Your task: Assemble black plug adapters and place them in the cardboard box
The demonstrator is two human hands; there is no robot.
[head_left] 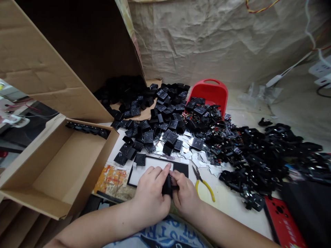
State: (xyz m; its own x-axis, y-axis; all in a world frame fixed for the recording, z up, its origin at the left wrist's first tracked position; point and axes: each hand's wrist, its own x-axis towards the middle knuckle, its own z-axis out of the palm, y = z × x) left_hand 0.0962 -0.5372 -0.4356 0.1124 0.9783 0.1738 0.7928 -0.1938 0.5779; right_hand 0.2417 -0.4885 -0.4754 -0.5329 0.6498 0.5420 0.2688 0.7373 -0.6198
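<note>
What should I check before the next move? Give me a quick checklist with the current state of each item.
1. Grip: ok. The left hand and right hand both hold a black part.
2. Fit inside the part: cannot tell. The fingers cover much of it.
3. Pliers set down: ok. They lie on the table, close beside the right hand.
4. Carton open: ok. It stands to the left, with black pieces along its far end.
5. Loose stock kept apart: not ok. Some black boxes lie over the white pieces.
</note>
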